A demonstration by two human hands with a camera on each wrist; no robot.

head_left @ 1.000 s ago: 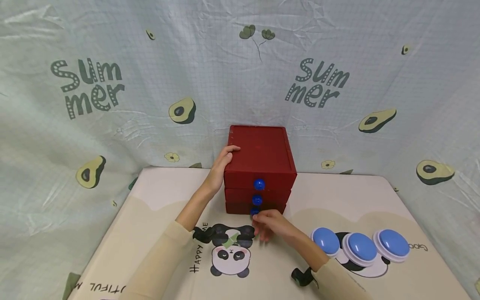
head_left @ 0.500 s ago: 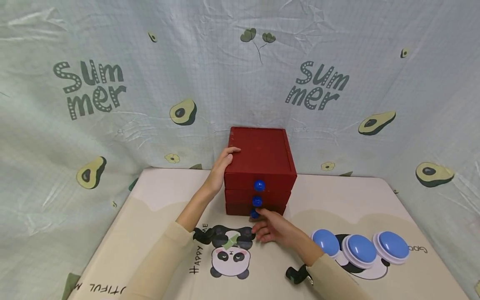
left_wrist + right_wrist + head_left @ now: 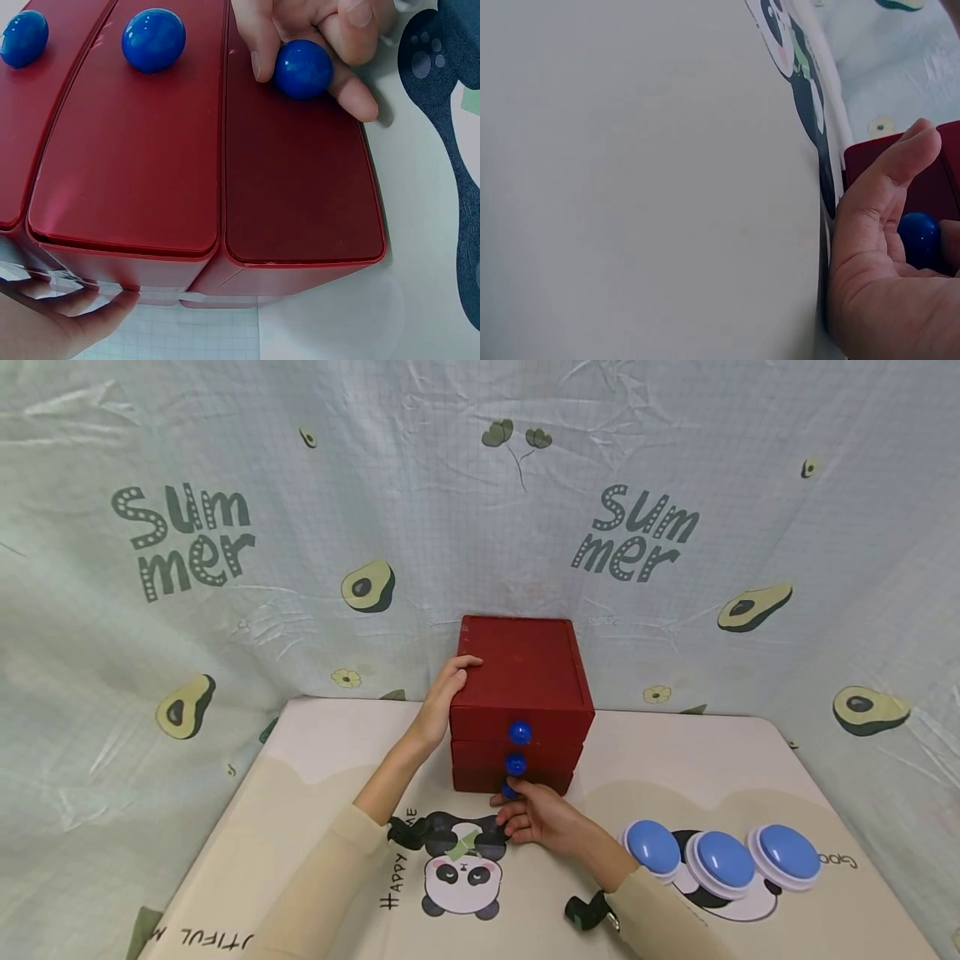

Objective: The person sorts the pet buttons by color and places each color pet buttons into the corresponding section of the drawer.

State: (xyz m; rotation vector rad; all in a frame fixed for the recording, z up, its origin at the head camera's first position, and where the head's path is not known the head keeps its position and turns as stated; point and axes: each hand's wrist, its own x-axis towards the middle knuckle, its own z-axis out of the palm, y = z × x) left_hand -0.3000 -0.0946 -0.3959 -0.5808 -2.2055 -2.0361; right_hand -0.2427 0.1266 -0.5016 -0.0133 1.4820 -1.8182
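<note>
The right hand (image 3: 546,818) is shifting its index finger past the bottom knob (image 3: 303,69), its grip pinching it, seemingly firming; the left hand (image 3: 436,706) is pressing straight-fingered against the red cabinet (image 3: 525,664).

In the head view I could pass right of centre — over the table (image 3: 637,760), between the red cabinet (image 3: 525,664) and the blue buttons (image 3: 724,858). Left of centre, the left hand (image 3: 438,706) blocks the cabinet's side; the right hand (image 3: 547,818) crowds the bottom knob (image 3: 303,69).
</note>
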